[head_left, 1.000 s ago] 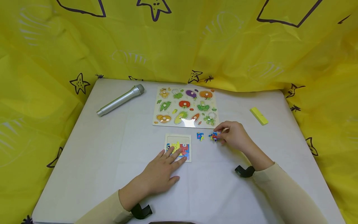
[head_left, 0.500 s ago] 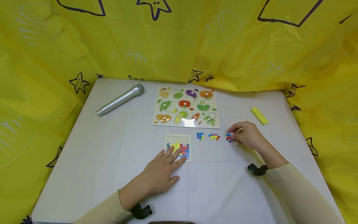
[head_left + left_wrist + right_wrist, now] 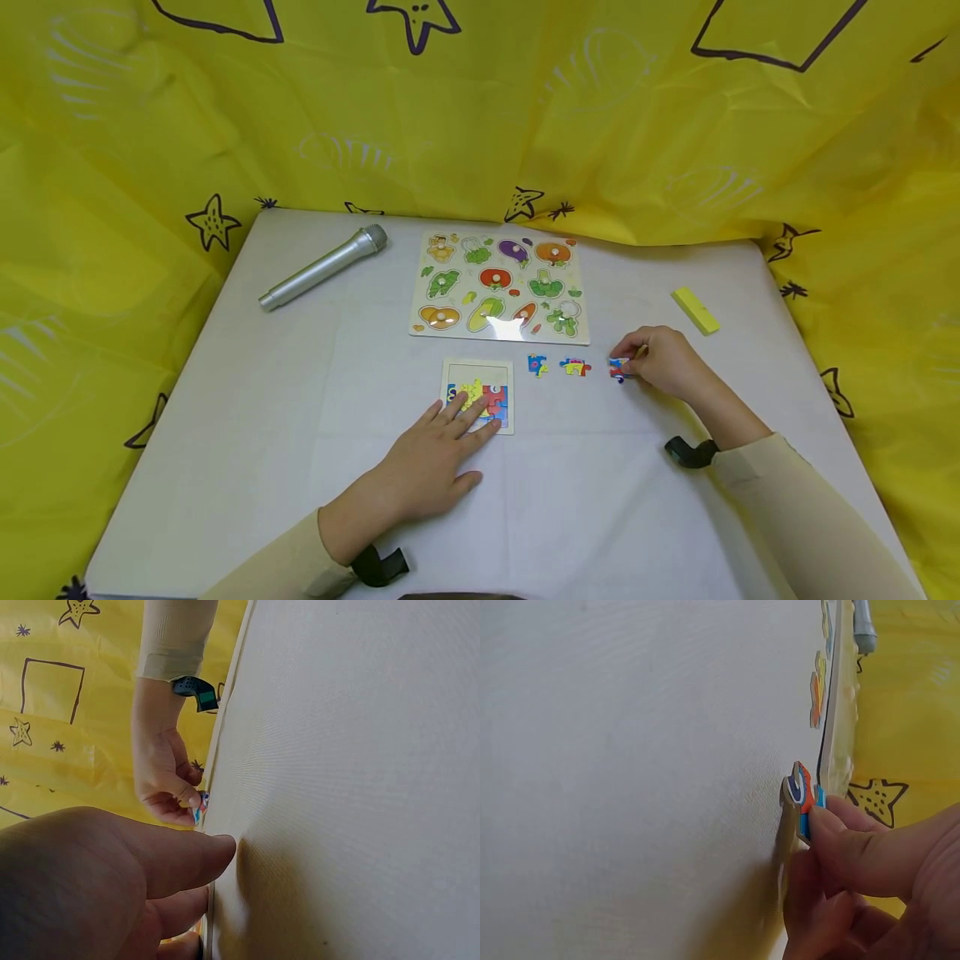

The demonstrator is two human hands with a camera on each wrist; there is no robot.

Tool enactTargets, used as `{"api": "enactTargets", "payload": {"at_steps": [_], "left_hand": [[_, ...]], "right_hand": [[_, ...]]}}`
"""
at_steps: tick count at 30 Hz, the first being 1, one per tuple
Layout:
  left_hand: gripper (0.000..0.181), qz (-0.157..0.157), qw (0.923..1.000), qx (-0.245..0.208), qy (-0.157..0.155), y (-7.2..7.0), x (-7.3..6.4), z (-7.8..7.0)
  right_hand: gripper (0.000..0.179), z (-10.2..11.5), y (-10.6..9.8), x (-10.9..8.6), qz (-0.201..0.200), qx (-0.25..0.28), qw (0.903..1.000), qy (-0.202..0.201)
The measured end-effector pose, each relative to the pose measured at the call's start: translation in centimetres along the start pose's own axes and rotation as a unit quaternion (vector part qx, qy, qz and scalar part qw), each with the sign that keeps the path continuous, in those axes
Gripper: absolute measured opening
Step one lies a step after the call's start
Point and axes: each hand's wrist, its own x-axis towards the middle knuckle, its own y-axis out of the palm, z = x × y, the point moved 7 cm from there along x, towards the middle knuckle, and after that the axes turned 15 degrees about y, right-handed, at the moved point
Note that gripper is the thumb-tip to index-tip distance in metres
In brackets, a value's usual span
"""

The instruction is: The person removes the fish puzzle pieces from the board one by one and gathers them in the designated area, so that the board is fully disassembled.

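Note:
My right hand (image 3: 660,360) pinches a small red and blue jigsaw piece (image 3: 804,796) between thumb and fingers, close over the white table. To its left lie two loose pieces in a row: a yellow and red jigsaw piece (image 3: 575,367) and a blue and yellow jigsaw piece (image 3: 537,365). My left hand (image 3: 431,458) rests with spread fingers on a small square wooden puzzle tray (image 3: 477,364). Red, yellow and blue pieces fill the tray's lower part, partly hidden by those fingers, while its upper strip shows bare wood.
Behind the tray lies a vegetable knob puzzle board (image 3: 465,302). A silver microphone (image 3: 322,268) rests at the back left, and a yellow block (image 3: 695,311) at the right. A yellow curtain (image 3: 480,108) surrounds the table's back and sides.
My right hand has moved right with the red and blue jigsaw piece, uncovering the yellow and red one, then stayed nearly still. My left hand has not moved.

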Motion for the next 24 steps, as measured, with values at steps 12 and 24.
{"api": "enactTargets", "payload": {"at_steps": [12,24], "left_hand": [[0.067,0.001,1.0000,0.006,0.005,0.0,0.0,0.0],[0.068,0.005,0.9999,0.012,0.004,-0.1,0.0,-0.1]], "right_hand": [[0.016,-0.1,0.5,-0.1,-0.027,-0.053,0.9982,0.000],[0.027,1.0,1.0,-0.7,-0.053,-0.079,0.9955,0.006]]}}
